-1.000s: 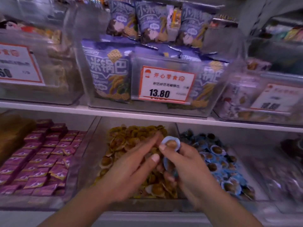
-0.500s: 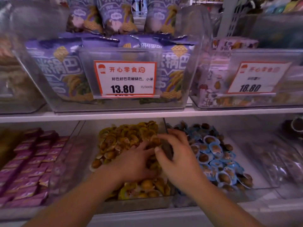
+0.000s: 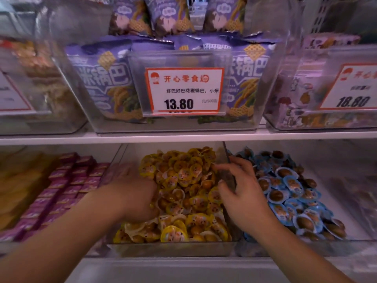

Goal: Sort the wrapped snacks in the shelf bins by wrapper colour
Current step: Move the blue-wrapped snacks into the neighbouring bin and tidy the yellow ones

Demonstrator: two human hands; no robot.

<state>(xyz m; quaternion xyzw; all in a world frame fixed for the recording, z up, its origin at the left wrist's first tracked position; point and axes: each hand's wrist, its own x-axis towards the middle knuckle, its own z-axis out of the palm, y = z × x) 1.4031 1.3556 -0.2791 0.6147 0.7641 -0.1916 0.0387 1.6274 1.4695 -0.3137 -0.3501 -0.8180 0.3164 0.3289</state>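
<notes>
Both hands reach into the lower shelf's clear bins. Right hand hangs over the divider between the two bins, fingers spread and loosely bent, holding nothing. Left hand is motion-blurred on the yellow-wrapped snacks — whether it grasps one, I cannot tell. Those fill the middle bin; blue-wrapped snacks fill the bin just right of it. Pink packets lie to the left. Above, purple bags stand behind a 13.80 price tag.
</notes>
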